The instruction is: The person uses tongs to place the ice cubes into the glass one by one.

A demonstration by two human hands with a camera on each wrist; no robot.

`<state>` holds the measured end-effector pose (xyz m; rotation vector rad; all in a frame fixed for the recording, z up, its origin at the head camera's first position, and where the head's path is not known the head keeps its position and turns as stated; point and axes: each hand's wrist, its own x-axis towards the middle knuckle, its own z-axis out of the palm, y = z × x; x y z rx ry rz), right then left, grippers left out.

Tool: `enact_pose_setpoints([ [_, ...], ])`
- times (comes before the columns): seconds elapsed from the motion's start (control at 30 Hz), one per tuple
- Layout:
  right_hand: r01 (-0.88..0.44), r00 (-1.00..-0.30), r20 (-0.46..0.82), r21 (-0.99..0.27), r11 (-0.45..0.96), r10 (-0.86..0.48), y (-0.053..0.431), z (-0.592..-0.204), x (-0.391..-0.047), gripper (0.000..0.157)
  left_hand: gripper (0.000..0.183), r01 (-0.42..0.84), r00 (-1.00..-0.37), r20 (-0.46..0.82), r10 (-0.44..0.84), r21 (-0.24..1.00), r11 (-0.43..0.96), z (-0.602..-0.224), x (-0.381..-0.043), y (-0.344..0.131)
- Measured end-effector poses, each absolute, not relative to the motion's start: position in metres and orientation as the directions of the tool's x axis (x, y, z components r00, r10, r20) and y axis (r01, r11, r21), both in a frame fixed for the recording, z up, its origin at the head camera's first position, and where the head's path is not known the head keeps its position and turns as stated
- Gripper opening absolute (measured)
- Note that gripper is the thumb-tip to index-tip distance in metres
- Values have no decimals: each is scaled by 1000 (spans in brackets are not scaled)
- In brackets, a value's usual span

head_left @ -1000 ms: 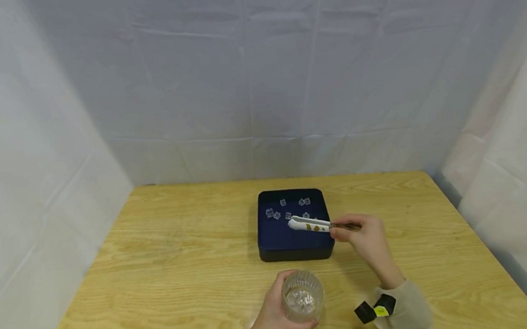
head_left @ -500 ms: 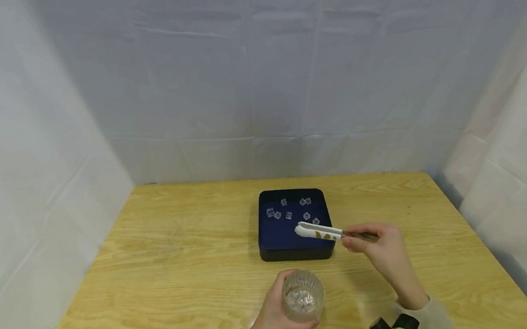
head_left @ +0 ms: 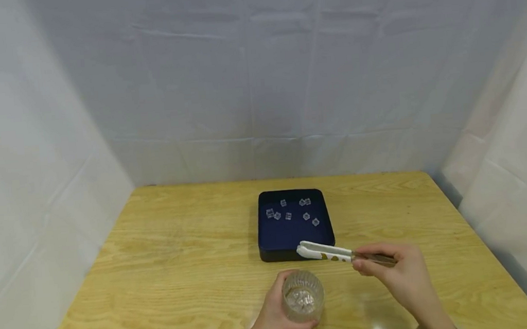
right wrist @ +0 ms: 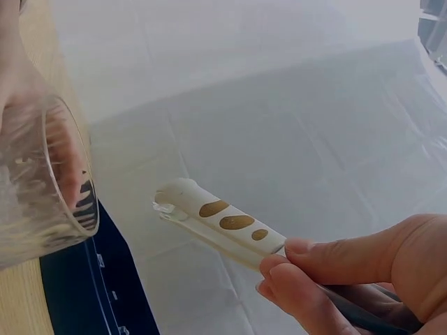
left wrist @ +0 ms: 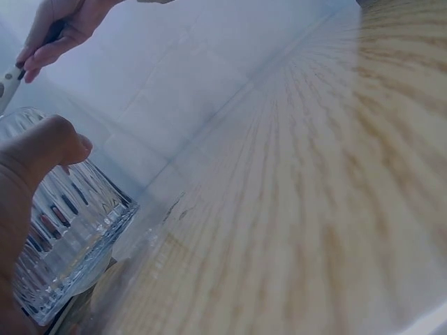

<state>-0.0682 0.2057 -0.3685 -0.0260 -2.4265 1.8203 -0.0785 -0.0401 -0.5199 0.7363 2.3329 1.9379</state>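
Note:
My left hand [head_left: 273, 316] grips a clear ribbed glass tumbler [head_left: 307, 314] at the front of the table, thumb and fingers around its side. Several clear pieces lie inside the glass. Between thumb and fingers, my right hand [head_left: 404, 272] pinches white tongs [head_left: 326, 252] with gold spots and a dark metal handle. In the right wrist view, a small clear ice-like cube [right wrist: 165, 209] shows at the tongs' tips. Those tips hang over the front edge of the dark blue tray [head_left: 280, 255], beyond the glass.
Several clear cubes [head_left: 288, 216] lie scattered in the back half of the tray. The tray stands mid-table on the light wooden table [head_left: 184, 274]. White sheeting [head_left: 192, 87] encloses the back and both sides.
My right hand has drawn the tongs back from over the tray's middle, toward me and to the right. The left hand and glass have stayed in place.

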Motion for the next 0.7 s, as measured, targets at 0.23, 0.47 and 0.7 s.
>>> enact_pose_setpoints([
  [0.23, 10, -997, 13, -948, 317, 70, 208, -369, -50, 22, 87, 359, -880, 299, 370, 928, 105, -521, -79, -40],
  [0.47, 23, -999, -10, -946, 325, 42, 210, -370, -39, 23, 89, 322, -888, 270, 373, 943, 86, -520, -78, -39],
  [0.7, 100, -995, -99, -943, 319, 19, 211, -367, -35, 25, 88, 314, -886, 261, 382, 946, 81, -521, -79, -40],
])
